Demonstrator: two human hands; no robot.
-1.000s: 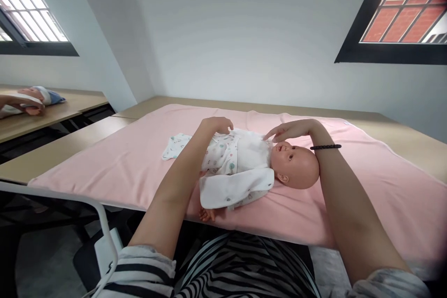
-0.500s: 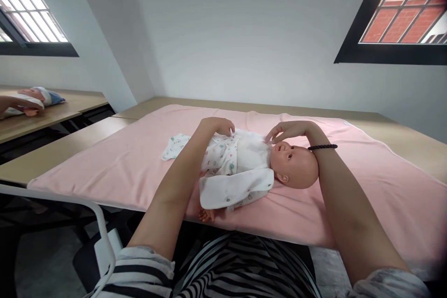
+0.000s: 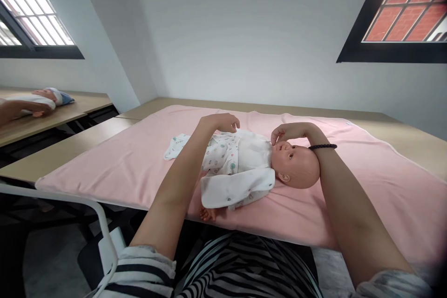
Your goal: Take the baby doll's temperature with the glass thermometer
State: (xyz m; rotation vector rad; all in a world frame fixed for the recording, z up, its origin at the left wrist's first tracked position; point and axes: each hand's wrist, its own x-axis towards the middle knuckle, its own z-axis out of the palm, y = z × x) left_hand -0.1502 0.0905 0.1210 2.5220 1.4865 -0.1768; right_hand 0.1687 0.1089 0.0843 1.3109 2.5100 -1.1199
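Note:
A baby doll (image 3: 296, 167) lies on its back with its bald head to the right. It wears a white patterned baby garment (image 3: 223, 160), and a white flap (image 3: 237, 188) is spread along its near side. My left hand (image 3: 226, 122) hovers over the doll's far side at the waist, fingers loosely bent and a little apart. At the far side of the neck is my right hand (image 3: 288, 131), its fingers curled in beside the chin. What its fingertips hold, if anything, is hidden. One small doll hand (image 3: 208, 214) shows below the flap.
A pink blanket (image 3: 122, 163) covers much of the wooden table (image 3: 408, 130). A white curved metal rail (image 3: 91, 204) runs at the left front. On another table, a person's arm (image 3: 14, 108) reaches to a second doll (image 3: 45, 95) in a blue-and-white cap.
My left hand has moved slightly right and up from the garment. The fingers of my right hand have curled inward near the neck. The doll lies as before.

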